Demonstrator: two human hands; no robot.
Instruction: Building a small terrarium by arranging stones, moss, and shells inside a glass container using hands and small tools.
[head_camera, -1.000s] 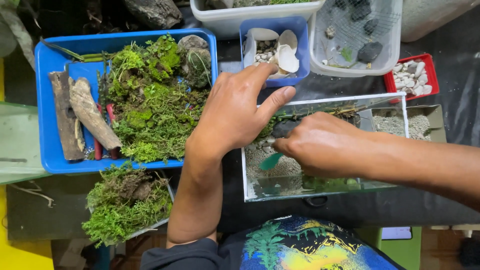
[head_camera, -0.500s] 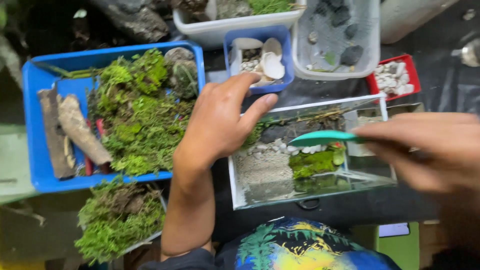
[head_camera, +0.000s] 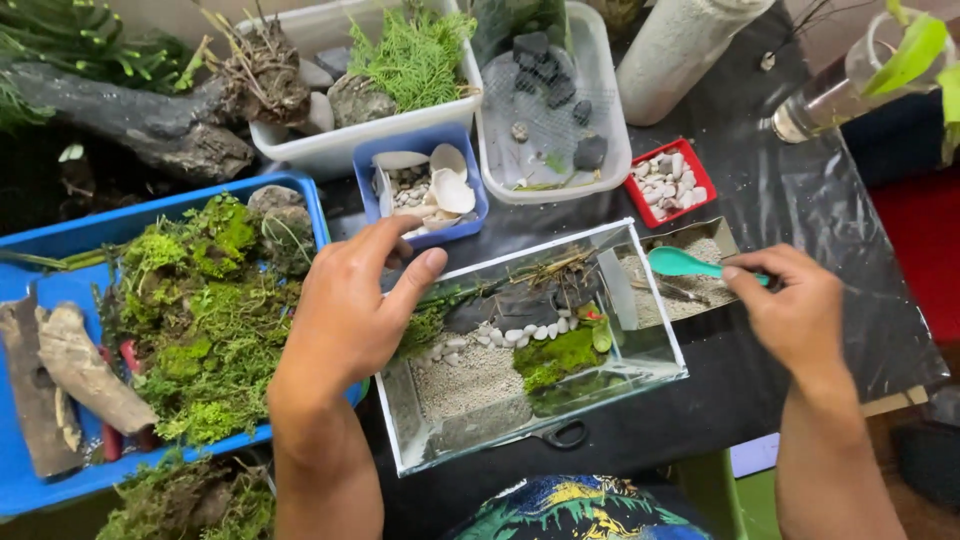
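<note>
The right hand pinches a teal spoon over the sand box near the surface's right edge. The left hand, fingers apart, rests on the glass tank's left rim.

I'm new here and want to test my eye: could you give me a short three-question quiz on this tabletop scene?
1. True or false: the right hand holds a teal spoon.
2. What does the spoon hang over: A the box of sand, B the red tray?
3. Which hand rests on the glass tank?

Key: 1 true. 2 A. 3 the left hand, at its left rim.
</note>
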